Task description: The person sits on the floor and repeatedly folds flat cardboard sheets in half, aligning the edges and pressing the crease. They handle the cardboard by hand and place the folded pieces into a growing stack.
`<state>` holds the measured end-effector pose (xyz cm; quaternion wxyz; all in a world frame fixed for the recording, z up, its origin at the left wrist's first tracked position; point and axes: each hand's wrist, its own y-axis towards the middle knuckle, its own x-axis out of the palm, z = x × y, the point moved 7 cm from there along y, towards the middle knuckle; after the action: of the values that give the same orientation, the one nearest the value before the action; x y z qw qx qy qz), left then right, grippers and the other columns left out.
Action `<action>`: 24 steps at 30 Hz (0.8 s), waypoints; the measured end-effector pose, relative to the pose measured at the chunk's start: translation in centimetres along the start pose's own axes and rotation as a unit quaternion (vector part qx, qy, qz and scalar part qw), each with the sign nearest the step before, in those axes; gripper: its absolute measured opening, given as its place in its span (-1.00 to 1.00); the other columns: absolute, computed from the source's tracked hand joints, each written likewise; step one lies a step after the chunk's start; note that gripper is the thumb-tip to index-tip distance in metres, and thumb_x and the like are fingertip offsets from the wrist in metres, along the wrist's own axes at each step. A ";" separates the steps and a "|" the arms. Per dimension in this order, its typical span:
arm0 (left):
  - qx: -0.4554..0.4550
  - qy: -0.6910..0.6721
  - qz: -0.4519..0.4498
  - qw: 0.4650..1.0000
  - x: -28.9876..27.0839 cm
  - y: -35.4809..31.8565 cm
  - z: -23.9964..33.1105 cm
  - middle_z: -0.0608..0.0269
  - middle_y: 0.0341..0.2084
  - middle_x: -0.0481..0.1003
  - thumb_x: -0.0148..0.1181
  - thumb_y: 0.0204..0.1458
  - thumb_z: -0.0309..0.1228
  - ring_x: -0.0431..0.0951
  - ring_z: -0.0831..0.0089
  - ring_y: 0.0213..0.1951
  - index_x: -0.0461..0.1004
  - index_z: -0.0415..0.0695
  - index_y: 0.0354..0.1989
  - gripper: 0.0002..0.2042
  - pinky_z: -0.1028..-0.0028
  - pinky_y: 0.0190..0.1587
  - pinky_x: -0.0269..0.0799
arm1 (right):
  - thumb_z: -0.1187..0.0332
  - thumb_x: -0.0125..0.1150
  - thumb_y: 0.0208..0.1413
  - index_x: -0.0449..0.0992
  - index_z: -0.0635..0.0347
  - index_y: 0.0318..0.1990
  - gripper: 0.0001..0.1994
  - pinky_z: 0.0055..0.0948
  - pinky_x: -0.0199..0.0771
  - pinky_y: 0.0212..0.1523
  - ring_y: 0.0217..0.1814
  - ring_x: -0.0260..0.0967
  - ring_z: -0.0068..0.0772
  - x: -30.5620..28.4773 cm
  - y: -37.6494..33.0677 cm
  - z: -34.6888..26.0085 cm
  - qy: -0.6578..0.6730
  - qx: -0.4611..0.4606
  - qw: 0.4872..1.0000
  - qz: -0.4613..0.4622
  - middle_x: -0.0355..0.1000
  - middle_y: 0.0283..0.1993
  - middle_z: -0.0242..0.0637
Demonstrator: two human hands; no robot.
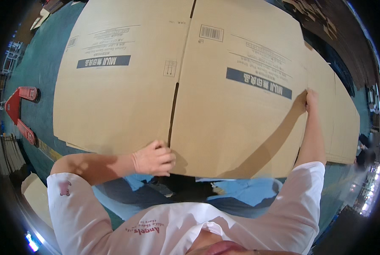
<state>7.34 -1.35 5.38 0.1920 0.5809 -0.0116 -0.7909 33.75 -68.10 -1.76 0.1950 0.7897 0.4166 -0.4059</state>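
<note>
A large brown cardboard sheet (236,127) lies flat across the middle of the frame, right before the person. Its print is upside down in the picture. On each of two panels there is a dark blue bar with pale lettering, one at upper left (103,61) and one at right of centre (259,83), and above each bar stand lines of small grey text. A barcode block (211,33) is at upper centre, and a small boxed mark with arrows (170,68) is near the slot (173,114) between the panels.

At lower centre, the left hand (156,158) has its fingers bent at the near edge, beside this slot; I cannot tell whether it grips. At right, the right hand (312,101) is closed on the panel's edge. The white shirt (173,216) carries red lettering (145,226). At far left, a red pallet jack (13,105) stands on the green floor (45,114).
</note>
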 end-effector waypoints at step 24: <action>-0.006 -0.053 0.028 0.998 1.9 0.1 -1.6 0.37 -0.30 0.40 0.09 -0.15 -0.31 0.36 0.50 -0.24 0.39 -0.01 -0.38 -0.85 0.33 -0.14 0.17 | -0.11 -0.13 0.17 0.29 0.37 0.14 -0.34 -0.27 0.26 0.13 0.17 0.25 -0.17 -1.0 -1.1 -8.5 -0.009 0.045 0.993 0.106 0.29 0.15 0.01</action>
<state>8.42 -1.73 3.17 0.2169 0.5363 -0.0333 -0.8150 36.56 -62.47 4.09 0.2049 0.8340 0.3100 -0.4080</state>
